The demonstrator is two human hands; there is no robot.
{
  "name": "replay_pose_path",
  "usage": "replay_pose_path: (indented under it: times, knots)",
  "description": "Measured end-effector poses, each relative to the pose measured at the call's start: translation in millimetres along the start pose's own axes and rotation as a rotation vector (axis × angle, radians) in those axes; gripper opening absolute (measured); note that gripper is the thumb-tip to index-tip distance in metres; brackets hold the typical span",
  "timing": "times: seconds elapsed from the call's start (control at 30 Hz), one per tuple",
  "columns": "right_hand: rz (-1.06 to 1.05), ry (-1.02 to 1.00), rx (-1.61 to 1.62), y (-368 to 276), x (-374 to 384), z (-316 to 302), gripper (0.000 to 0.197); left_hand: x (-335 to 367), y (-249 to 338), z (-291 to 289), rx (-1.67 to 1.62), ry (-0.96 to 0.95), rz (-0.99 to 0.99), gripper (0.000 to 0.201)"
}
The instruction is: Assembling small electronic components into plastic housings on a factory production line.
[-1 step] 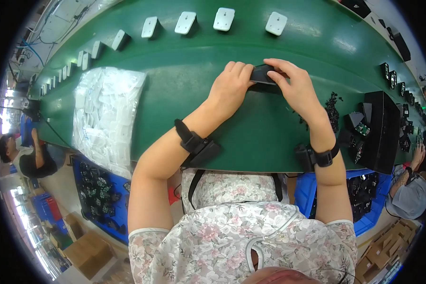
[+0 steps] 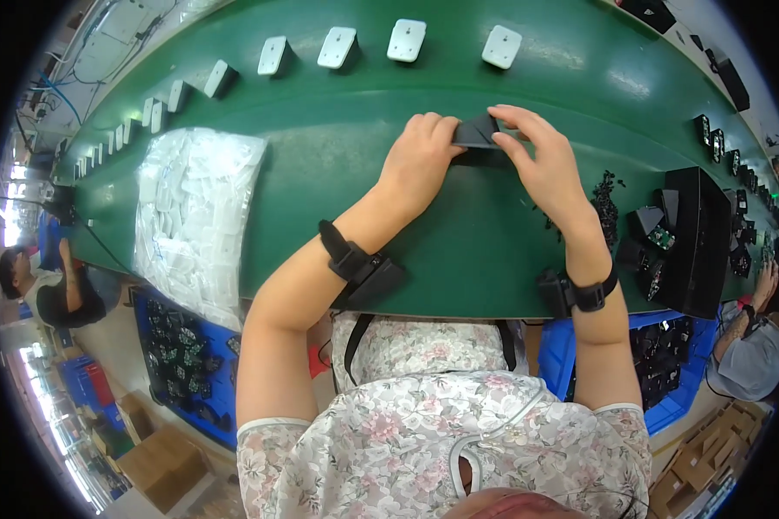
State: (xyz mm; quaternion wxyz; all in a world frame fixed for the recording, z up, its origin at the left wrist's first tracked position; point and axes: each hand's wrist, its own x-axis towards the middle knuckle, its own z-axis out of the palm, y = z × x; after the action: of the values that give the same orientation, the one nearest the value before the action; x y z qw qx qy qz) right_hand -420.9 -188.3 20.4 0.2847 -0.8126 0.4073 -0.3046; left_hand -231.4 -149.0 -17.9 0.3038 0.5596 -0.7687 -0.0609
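Between both hands, above the green table, is a small black plastic housing with flat, angled faces. My left hand has its fingers wrapped round the housing's left end, hiding that side. On the right end, the thumb and forefinger of my right hand pinch the edge. Small loose black parts lie in a heap on the table beside my right wrist. Each wrist wears a black strap with a small black box.
White-faced devices stand in a curved row along the far side. A clear bag of translucent pieces lies left; a black box with housings beside it stands right. Blue bins of black parts sit below the edge. Co-workers are at both sides.
The black housing has shifted and tilted slightly, showing more of its angled faces. My right fingers have moved a little to the right along its edge.
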Motion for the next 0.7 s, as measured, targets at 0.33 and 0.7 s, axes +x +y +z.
replay_pose_path:
  times: [0.33,0.7]
  knots:
    - [0.01,0.333,0.225,-11.4,-38.7,-36.1,0.015,105.6,-39.2,24.0,-0.82,0.185,-0.767,0.026]
    - [0.133,0.704,0.162,-9.0,-89.5,-89.3,0.017,117.0,-57.8,22.1,-0.406,0.025,-0.805,0.035]
